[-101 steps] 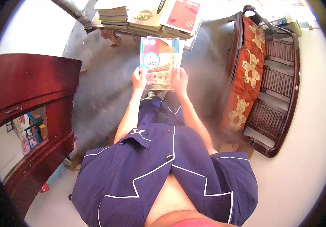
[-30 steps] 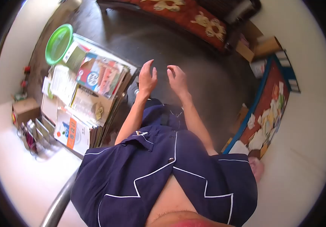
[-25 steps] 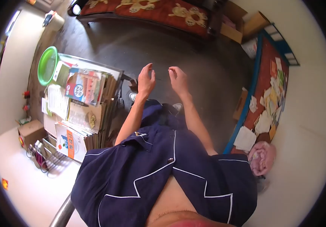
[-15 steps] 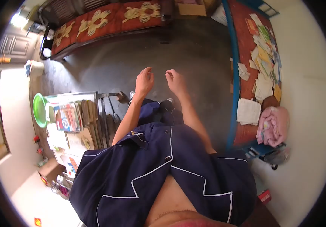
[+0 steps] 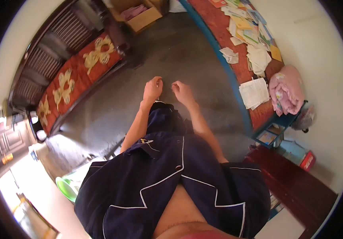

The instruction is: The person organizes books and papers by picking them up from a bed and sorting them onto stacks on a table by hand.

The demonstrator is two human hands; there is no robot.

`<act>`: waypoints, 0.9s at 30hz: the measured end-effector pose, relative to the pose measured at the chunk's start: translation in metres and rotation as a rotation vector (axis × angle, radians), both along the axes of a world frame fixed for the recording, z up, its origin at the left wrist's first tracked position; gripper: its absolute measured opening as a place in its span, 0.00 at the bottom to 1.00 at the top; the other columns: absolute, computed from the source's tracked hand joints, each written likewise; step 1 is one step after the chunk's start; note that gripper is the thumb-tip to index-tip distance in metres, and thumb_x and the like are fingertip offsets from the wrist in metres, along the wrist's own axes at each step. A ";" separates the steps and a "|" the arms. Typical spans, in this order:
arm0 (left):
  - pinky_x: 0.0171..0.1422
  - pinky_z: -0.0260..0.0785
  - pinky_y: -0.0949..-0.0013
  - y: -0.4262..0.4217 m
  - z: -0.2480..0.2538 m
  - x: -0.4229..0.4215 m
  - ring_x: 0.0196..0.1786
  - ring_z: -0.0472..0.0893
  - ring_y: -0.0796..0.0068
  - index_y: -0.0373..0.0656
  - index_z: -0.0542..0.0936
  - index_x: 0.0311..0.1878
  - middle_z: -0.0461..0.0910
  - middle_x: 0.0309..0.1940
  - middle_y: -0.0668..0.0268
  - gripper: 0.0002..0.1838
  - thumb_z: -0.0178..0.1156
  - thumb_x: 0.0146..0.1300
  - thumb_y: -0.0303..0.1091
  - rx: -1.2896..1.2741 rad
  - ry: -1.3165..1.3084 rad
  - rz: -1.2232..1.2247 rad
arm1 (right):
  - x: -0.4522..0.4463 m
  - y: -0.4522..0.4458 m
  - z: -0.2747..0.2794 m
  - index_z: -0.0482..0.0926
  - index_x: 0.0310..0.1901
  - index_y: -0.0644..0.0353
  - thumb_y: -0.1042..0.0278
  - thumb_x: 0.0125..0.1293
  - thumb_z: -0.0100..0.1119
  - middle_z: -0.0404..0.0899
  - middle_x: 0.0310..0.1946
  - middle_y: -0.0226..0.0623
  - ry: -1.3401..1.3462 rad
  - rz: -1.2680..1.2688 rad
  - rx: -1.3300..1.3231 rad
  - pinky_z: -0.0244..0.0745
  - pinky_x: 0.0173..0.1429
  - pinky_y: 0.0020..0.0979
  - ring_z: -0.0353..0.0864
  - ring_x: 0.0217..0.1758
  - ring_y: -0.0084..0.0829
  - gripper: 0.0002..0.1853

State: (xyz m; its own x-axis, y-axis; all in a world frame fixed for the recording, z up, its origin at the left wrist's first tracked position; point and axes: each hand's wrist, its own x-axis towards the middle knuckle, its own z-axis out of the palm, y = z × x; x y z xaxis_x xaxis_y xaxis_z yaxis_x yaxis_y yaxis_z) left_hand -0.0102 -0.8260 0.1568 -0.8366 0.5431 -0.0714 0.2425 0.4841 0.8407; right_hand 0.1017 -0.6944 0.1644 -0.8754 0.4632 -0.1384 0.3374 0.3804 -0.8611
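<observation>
A: What are the two hands doing?
B: They hang in front of the body, over the dark floor; the left hand is loosely open, its fingers curled inward; the right hand faces it, likewise open and half bent; a narrow gap lies between them, and both are bare of any object that I can see.

A: What is nearest to each?
B: On the left, the wooden bench with its orange cushion, patterned with pale flowers; on the right, the blue-framed bed; each stands well apart from the hands.

A: And what lies on the bed?
B: A loose pile of papers spreads over the far part; a crumpled white paper lies near the blue edge; closer in is a stack of white sheets, with a rolled pink quilt just beside it.

A: Anything farther out?
B: An open cardboard box near the bench's far end; a green basin at lower left, partly hidden by the dark shirt; a dark red cabinet at lower right.
</observation>
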 end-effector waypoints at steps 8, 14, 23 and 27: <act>0.49 0.73 0.56 0.076 0.004 -0.096 0.43 0.81 0.48 0.39 0.80 0.45 0.82 0.37 0.49 0.13 0.54 0.63 0.36 -0.015 -0.053 -0.233 | -0.063 0.053 0.010 0.78 0.43 0.64 0.67 0.66 0.54 0.84 0.34 0.45 -0.088 -0.256 -0.038 0.77 0.43 0.33 0.85 0.37 0.36 0.10; 0.49 0.73 0.56 0.125 -0.005 -0.125 0.44 0.81 0.49 0.39 0.80 0.45 0.82 0.38 0.49 0.13 0.54 0.63 0.36 -0.086 -0.135 -0.384 | -0.075 0.080 0.001 0.79 0.42 0.64 0.64 0.65 0.56 0.82 0.37 0.52 -0.069 -0.373 -0.054 0.77 0.44 0.39 0.83 0.41 0.47 0.12; 0.50 0.73 0.58 0.238 -0.014 -0.173 0.44 0.82 0.52 0.41 0.81 0.44 0.83 0.38 0.52 0.12 0.55 0.62 0.35 -0.173 -0.125 -0.518 | -0.121 0.180 -0.028 0.78 0.40 0.63 0.63 0.65 0.54 0.83 0.35 0.48 -0.074 -0.423 0.044 0.75 0.45 0.39 0.83 0.41 0.47 0.11; 0.49 0.73 0.59 0.297 -0.016 -0.207 0.43 0.82 0.54 0.42 0.81 0.45 0.83 0.37 0.53 0.12 0.55 0.63 0.36 -0.161 -0.043 -0.577 | -0.154 0.253 -0.026 0.78 0.40 0.63 0.63 0.65 0.53 0.83 0.33 0.44 -0.026 -0.394 -0.048 0.75 0.45 0.37 0.83 0.38 0.42 0.11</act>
